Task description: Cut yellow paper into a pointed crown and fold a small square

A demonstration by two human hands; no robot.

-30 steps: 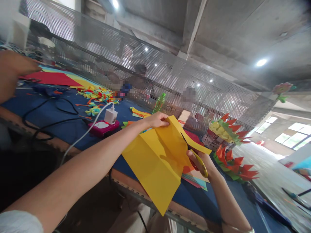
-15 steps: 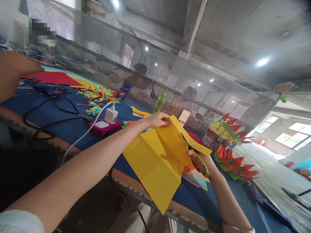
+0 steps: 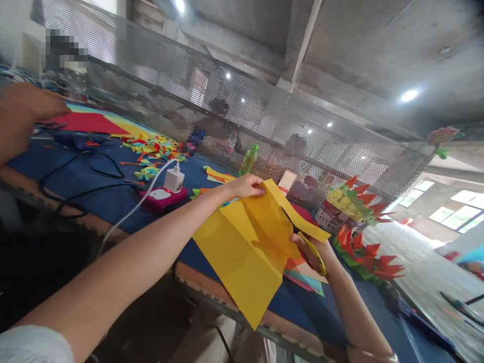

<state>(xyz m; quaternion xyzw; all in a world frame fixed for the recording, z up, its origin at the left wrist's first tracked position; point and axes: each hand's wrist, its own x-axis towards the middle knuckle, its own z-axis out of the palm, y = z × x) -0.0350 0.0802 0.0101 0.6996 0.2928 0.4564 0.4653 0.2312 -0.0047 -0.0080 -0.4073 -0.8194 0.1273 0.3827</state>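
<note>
Over the near edge of the blue-covered work table [image 3: 94,186], the left hand [image 3: 244,186] pinches the top corner of a creased yellow paper sheet [image 3: 242,252], held up off the table. The right hand [image 3: 328,254] is closed round yellow-handled scissors [image 3: 313,254], whose dark blades sit in a cut along the sheet's right side, beside a narrow yellow paper strip [image 3: 302,219] that is partly cut free. Compared with a second ago almost nothing has shifted: both grips are unchanged and the sheet's lowest corner sits slightly further right. At far left, another person's hand [image 3: 22,113] remains over the table.
</note>
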